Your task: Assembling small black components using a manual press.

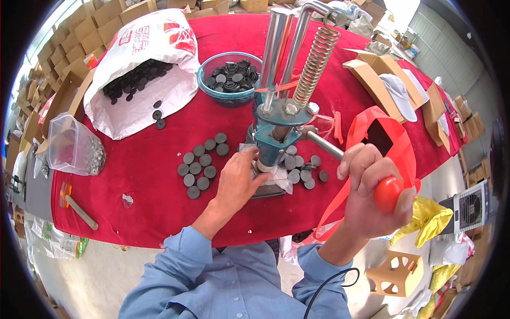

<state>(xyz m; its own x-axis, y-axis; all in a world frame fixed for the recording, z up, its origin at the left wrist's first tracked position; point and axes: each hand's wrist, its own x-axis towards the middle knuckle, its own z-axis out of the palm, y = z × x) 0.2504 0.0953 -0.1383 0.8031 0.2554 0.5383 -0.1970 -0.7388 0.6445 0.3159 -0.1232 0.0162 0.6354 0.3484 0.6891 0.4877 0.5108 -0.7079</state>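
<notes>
A teal hand-lever press [272,139] with a tall coil spring [317,61] stands upright on the red-covered table. My right hand [366,199] is wrapped round the end of its metal lever [325,144], beside the red ball knob [388,193]. At the foot of the press, my left hand [237,178] has its fingers and thumb closing in around the bottom of the ram. Whatever those fingers hold there is hidden. Several dark grey discs [195,168] lie left of that hand. More grey discs [305,175] are heaped right of the press base.
Behind the press sits a clear bowl [204,89] of black discs. A white sack [183,87] spills black parts at the far left, near a clear tub [66,146] of small metal pieces. A hammer [81,211] lies front left. Rightward are a red bag [406,154], cardboard boxes and a cap [398,95].
</notes>
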